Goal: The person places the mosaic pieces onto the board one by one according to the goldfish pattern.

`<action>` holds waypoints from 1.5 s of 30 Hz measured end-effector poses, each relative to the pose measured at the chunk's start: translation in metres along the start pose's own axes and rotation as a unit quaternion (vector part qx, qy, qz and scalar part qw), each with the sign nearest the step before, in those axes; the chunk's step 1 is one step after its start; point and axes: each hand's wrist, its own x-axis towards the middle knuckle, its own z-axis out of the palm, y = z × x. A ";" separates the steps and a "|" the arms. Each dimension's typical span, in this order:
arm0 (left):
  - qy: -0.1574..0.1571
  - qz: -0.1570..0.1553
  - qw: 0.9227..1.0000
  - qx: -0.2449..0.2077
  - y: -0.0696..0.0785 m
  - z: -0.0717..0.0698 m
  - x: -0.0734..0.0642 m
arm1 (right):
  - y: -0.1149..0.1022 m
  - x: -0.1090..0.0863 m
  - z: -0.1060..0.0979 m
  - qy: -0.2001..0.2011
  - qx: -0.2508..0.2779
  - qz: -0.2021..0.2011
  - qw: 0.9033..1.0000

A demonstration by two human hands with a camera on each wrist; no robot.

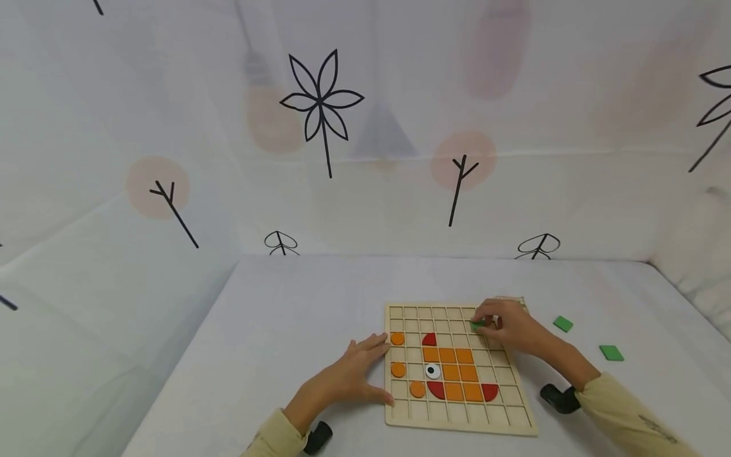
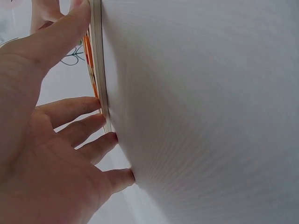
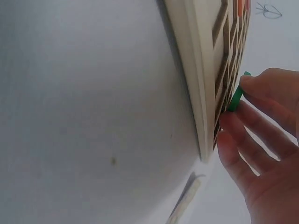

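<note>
A wooden grid board (image 1: 411,412) lies on the white table, with orange squares (image 1: 451,372), orange discs (image 1: 398,369), red quarter pieces (image 1: 490,392) and a white eye piece (image 1: 433,370) set in its cells. My right hand (image 1: 505,322) pinches a green square tile (image 3: 237,97) between thumb and fingers over the board's upper right cells; the tile stands tilted in the right wrist view. At the board's left edge my left hand (image 1: 354,374) rests with spread fingers, its thumb (image 1: 379,396) and fingertips touching the rim and the cloth.
Two loose green tiles, one nearer the board (image 1: 563,324) and one farther right (image 1: 611,353), lie on the table. Behind the board's far right corner is a pale wooden piece (image 3: 184,201), partly hidden by my right hand in the head view. A patterned cloth (image 1: 365,209) hangs behind the table.
</note>
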 end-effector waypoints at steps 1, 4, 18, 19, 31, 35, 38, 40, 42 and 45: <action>0.000 0.000 1.000 -0.001 0.000 0.000 0.000 | -0.001 0.001 0.001 -0.006 -0.003 0.004 1.000; 0.000 0.001 1.000 -0.001 0.001 0.000 0.000 | -0.003 0.003 0.003 -0.022 -0.017 0.013 1.000; 0.001 -0.008 1.000 0.003 -0.001 0.000 -0.002 | -0.010 0.004 0.000 -0.032 -0.020 0.027 0.999; 0.001 -0.007 1.000 0.003 -0.001 0.000 -0.002 | -0.009 0.002 -0.002 -0.029 -0.020 0.028 0.999; 0.000 -0.002 1.000 0.000 0.002 -0.002 -0.002 | 0.019 -0.034 -0.034 0.029 -0.058 -0.005 0.998; 0.000 -0.001 1.000 -0.003 0.003 -0.003 -0.002 | 0.030 -0.047 -0.045 0.040 -0.074 0.036 0.996; 0.000 0.000 1.000 -0.006 0.004 -0.004 -0.002 | 0.040 -0.054 -0.051 0.053 -0.095 0.060 0.992; 0.000 -0.002 1.000 -0.006 0.004 -0.004 -0.002 | 0.046 -0.059 -0.054 0.059 -0.105 0.079 0.990; -0.002 -0.004 1.000 -0.005 0.003 -0.003 -0.002 | 0.051 -0.063 -0.056 0.053 -0.103 0.106 0.988; -0.004 -0.005 1.000 -0.003 0.003 -0.002 -0.001 | 0.061 -0.070 -0.060 0.038 -0.099 0.147 0.983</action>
